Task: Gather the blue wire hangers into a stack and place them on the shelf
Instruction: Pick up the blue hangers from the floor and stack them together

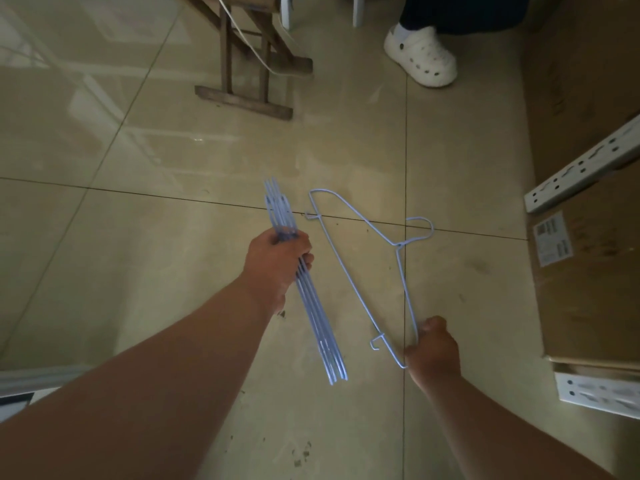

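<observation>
My left hand (277,263) grips a stack of several blue wire hangers (317,317), seen edge-on and running from upper left to lower right above the tiled floor. To its right, one single blue wire hanger (349,282) lies flat-on to the camera, its hook (420,228) pointing right. My right hand (433,348) is closed on that hanger's near corner, fingers curled around the wire. The two hands are apart, and the single hanger does not touch the stack.
A wooden folding stool (249,60) stands on the floor at top centre. Another person's foot in a white clog (420,55) is at top right. Cardboard boxes (588,271) and white perforated metal shelf rails (581,171) fill the right side.
</observation>
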The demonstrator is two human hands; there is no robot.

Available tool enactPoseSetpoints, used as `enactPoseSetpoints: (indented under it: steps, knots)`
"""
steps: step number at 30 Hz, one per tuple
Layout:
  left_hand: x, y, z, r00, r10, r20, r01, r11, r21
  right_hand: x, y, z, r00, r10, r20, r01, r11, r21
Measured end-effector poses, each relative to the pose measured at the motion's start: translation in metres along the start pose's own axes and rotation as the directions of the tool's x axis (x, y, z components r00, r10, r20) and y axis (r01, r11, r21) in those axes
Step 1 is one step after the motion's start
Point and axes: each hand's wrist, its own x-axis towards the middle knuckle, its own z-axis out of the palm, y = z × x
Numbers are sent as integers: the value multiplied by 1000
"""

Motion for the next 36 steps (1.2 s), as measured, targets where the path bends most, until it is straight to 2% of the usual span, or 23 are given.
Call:
enactPoseSetpoints:
  steps: [3,5,7,9,11,14,16,20,25,29,32,34,36]
  knots:
    - [-5,-1,-3,1000,-4,25,3,999,47,-4,2,0,991,126,38,-128,990,52]
    - [-6,0,-5,1000,-9,25,7,997,77,-7,3,3,984,147,103,-156,984,85]
    - [-7,2,-6,999,-11,40,7,995,99,-8,-3,1,973,138,184,-180,955,236]
    - [-8,2,-7,998,-7,62,0,993,118,-7,-16,-3,948,116,297,-241,871,428]
    - [-9,1,-6,998,-5,67,-3,992,125,-9,-38,-15,904,25,427,-287,776,562]
    - [-9,1,-2,998,-11,70,2,992,123,-16,-77,-34,795,-230,562,-275,688,671]
    - [-8,4,1,997,-30,77,22,995,100,-23,-99,-42,727,-348,592,-192,725,662]
    - [-10,11,3,995,-30,93,27,999,39,-41,-126,-42,660,-419,624,-5,828,561]
    - [-14,16,-4,997,26,69,-25,1000,-13,-57,-121,-32,644,-396,655,81,886,456]
    - [-8,16,-12,997,25,68,-27,999,31,-58,-110,-34,580,-351,735,322,928,189]
    - [-7,12,-12,995,-5,103,-1,998,59,-52,-110,-38,548,-315,775,362,924,119]
    - [-7,11,-9,991,-20,131,11,997,73,-46,-112,-39,556,-342,757,381,915,134]
    - [-5,9,-5,987,-30,155,14,995,102,-44,-115,-37,575,-355,737,227,935,273]
